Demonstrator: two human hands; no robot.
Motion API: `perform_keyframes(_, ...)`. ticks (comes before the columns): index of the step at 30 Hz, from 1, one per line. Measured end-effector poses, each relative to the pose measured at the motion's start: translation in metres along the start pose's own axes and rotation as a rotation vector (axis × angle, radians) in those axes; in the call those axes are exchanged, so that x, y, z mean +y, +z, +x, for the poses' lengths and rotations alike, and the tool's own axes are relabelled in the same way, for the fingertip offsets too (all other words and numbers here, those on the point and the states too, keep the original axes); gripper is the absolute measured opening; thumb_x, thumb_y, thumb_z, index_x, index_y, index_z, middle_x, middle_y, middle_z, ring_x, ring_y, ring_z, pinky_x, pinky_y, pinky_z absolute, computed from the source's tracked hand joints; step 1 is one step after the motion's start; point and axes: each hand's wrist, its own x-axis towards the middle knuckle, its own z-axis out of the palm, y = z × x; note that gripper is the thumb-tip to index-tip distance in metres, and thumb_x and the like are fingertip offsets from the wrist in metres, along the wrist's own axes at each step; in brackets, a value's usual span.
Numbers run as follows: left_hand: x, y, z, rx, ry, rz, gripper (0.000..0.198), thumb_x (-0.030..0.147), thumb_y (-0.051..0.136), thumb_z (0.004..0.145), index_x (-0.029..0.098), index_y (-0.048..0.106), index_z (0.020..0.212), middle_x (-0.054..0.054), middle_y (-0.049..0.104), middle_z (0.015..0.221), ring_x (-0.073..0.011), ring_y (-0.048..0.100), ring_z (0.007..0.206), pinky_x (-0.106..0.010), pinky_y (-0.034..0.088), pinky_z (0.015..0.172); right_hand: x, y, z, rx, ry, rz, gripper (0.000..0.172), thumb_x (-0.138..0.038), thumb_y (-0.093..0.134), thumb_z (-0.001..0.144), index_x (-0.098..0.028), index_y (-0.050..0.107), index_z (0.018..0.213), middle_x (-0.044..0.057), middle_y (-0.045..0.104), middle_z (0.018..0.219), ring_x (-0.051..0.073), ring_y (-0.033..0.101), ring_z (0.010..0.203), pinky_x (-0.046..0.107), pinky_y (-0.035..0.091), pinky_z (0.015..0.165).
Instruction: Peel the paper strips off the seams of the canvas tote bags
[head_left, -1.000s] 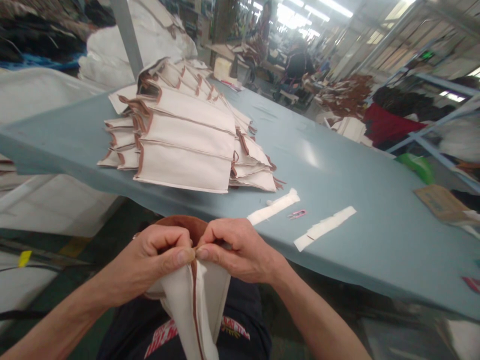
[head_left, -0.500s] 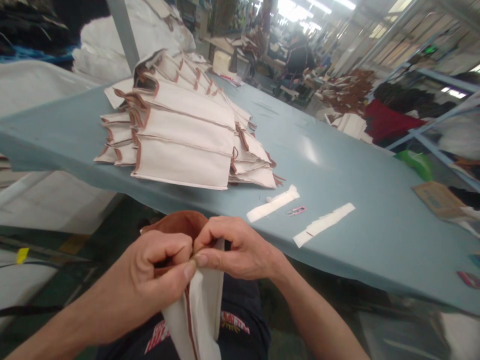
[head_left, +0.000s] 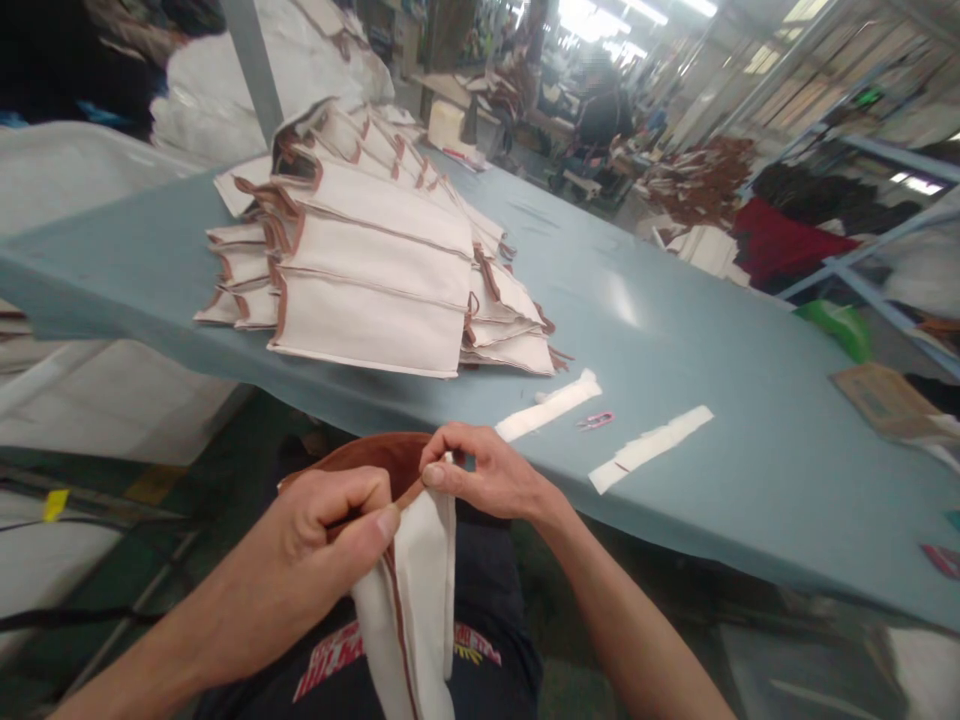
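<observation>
A white fabric bag [head_left: 424, 600] with brown edging and a brown inside hangs over my lap, in front of the table edge. My left hand [head_left: 330, 540] pinches its brown-trimmed rim between thumb and curled fingers. A short way to the right, my right hand [head_left: 480, 470] grips the same rim between thumb and forefinger, near a corner. A stretch of brown edging shows between the two hands. The lower end of the bag runs out of view at the bottom.
On the blue-grey table [head_left: 675, 330] lies a stack of similar white bags [head_left: 375, 270]. Pink thread snips [head_left: 596, 421] rest between a white strip [head_left: 551, 403] and a second strip [head_left: 652, 447]. Farther back, a person [head_left: 600, 115] sits near brown piles [head_left: 697, 180].
My right hand has slid right along the rim, away from my left hand, so the brown edging between them now shows. The bag has shifted slightly right.
</observation>
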Motion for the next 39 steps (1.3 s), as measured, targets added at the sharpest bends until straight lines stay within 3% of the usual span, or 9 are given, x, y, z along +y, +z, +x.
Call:
perform_keyframes(8,-0.01,-0.002,-0.004,-0.01,0.027,-0.024,0.04,0.039,0.048,0.099,0.029,0.032,0.064,0.008,0.031,0.06,-0.0117,0.034,0.052,-0.024,0.028,0.048,0.0,-0.005,-0.003,-0.035,0.051,0.057,0.064,-0.083,0.082,0.093,-0.02,0.071,0.083,-0.003,0.063,0.079,0.015,0.052,0.074,0.028,0.04,0.068)
perform_keyframes(11,-0.027,0.002,-0.01,0.019,0.033,-0.153,0.047,0.042,0.053,0.107,0.027,0.034,0.066,0.008,0.032,0.061,-0.0113,0.033,0.053,-0.024,0.027,0.048,0.001,-0.007,-0.005,-0.053,0.054,0.09,0.06,-0.078,0.085,0.092,-0.02,0.07,0.084,-0.002,0.064,0.081,0.015,0.052,0.075,0.028,0.041,0.07)
perform_keyframes(15,-0.056,0.001,-0.015,-0.115,-0.052,-0.413,0.057,0.062,0.058,0.113,0.026,0.041,0.071,0.009,0.035,0.065,-0.0117,0.029,0.056,-0.025,0.024,0.048,0.005,-0.009,-0.009,-0.074,0.08,0.113,0.052,-0.07,0.084,0.093,-0.02,0.071,0.089,0.0,0.066,0.085,0.016,0.053,0.077,0.027,0.042,0.069)
perform_keyframes(18,-0.065,-0.009,-0.013,-0.105,-0.024,-0.352,0.058,0.063,0.063,0.111,0.024,0.047,0.071,0.007,0.04,0.067,-0.0125,0.035,0.059,-0.024,0.029,0.052,0.005,-0.012,-0.013,-0.069,0.073,0.121,0.05,-0.068,0.082,0.095,-0.02,0.07,0.089,-0.001,0.065,0.084,0.016,0.052,0.076,0.028,0.042,0.069)
perform_keyframes(22,-0.056,-0.023,-0.004,-0.068,0.03,-0.115,0.047,0.053,0.067,0.107,0.023,0.06,0.073,0.006,0.051,0.069,-0.0134,0.048,0.061,-0.023,0.036,0.055,-0.007,-0.017,-0.02,-0.034,0.039,0.125,0.05,-0.067,0.082,0.097,-0.02,0.067,0.086,-0.003,0.059,0.079,0.015,0.049,0.074,0.027,0.039,0.067)
perform_keyframes(28,-0.031,-0.027,0.017,-0.115,0.044,-0.047,0.046,0.048,0.063,0.104,0.024,0.054,0.066,0.006,0.048,0.065,-0.013,0.046,0.058,-0.022,0.037,0.053,-0.034,-0.023,-0.018,0.014,-0.049,0.222,0.059,-0.074,0.087,0.095,-0.022,0.063,0.081,-0.006,0.05,0.071,0.013,0.041,0.066,0.028,0.034,0.062)
perform_keyframes(35,-0.042,-0.044,0.025,-0.109,0.041,-0.172,0.049,0.052,0.073,0.097,0.024,0.049,0.063,0.006,0.047,0.064,-0.014,0.044,0.059,-0.023,0.037,0.052,-0.043,-0.021,-0.003,0.049,-0.116,0.299,0.059,-0.073,0.09,0.094,-0.022,0.063,0.082,-0.007,0.048,0.07,0.012,0.038,0.066,0.028,0.034,0.064)
perform_keyframes(39,-0.044,-0.046,0.023,-0.099,0.008,-0.115,0.046,0.054,0.072,0.099,0.023,0.059,0.068,0.006,0.052,0.066,-0.0147,0.049,0.061,-0.023,0.04,0.055,-0.041,-0.019,0.0,0.025,-0.092,0.351,0.06,-0.073,0.092,0.092,-0.021,0.064,0.084,-0.007,0.05,0.071,0.011,0.038,0.065,0.027,0.035,0.064)
